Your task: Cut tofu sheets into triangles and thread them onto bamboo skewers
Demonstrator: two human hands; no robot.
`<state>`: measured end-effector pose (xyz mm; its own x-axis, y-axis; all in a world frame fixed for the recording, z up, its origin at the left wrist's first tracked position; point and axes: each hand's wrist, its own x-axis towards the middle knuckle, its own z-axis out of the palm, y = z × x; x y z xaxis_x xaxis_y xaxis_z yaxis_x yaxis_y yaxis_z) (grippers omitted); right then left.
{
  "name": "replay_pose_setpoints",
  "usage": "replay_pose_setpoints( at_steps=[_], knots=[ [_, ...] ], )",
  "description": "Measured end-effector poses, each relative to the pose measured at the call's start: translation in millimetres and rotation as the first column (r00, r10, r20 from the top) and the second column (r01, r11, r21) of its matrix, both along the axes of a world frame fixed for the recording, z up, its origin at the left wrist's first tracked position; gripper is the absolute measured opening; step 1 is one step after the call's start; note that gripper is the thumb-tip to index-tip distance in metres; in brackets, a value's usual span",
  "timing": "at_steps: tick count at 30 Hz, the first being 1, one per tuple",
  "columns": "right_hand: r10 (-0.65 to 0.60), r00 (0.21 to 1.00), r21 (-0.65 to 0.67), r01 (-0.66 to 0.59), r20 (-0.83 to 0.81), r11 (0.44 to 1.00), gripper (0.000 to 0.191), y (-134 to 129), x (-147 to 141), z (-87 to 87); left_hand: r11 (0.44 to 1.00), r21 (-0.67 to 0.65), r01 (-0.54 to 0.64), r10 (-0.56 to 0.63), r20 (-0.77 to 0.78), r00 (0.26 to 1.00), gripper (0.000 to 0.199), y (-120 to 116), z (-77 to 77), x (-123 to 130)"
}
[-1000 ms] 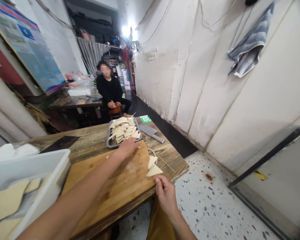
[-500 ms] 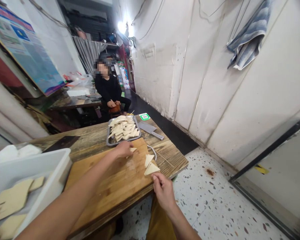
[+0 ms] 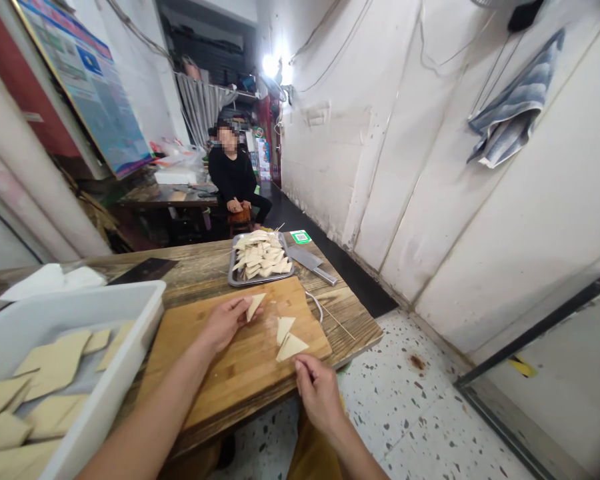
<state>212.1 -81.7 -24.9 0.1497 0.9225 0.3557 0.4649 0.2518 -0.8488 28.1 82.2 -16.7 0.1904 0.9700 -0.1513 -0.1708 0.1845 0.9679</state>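
My left hand (image 3: 224, 324) is over the wooden cutting board (image 3: 275, 360), pinching a pale tofu triangle (image 3: 255, 307) between its fingers. Two more triangles lie on the board, one (image 3: 285, 329) just above the other (image 3: 291, 348). My right hand (image 3: 320, 393) is at the board's front edge, its fingers curled together and almost touching the lower triangle. It holds nothing I can see. A steel tray (image 3: 235, 281) heaped with cut triangles stands behind the board.
A white plastic bin (image 3: 130, 301) of tofu sheets stands left of the board. A cleaver (image 3: 310, 261) lies on the wooden table (image 3: 205, 267) beside the tray, near thin skewers (image 3: 337, 321) and a green-framed QR card (image 3: 301, 237). A seated person (image 3: 233, 177) is beyond the table.
My left hand has lifted a small triangle off the board and turned it up between its fingers. The view has shifted, with the table sitting lower and more level.
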Motion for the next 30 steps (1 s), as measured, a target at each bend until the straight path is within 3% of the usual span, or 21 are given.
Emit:
replay_pose_setpoints(
  at_steps=[3,8,30],
  knots=[
    [0.055,0.996,0.013,-0.056,0.076,0.998,0.027,1,-10,5.3,0.979,-0.197,0.049,-0.001,0.232,0.973,0.012,-1,7.1,-6],
    [0.11,0.988,-0.009,-0.109,0.105,0.994,0.026,4,-21,7.5,0.93,-0.357,0.087,0.049,0.356,0.933,0.015,-3,17.9,-9],
    [0.127,0.988,-0.046,-0.124,0.082,0.991,0.029,10,-27,2.2,0.94,-0.334,0.075,0.049,0.347,0.937,0.009,-3,14.7,-5]
  ],
)
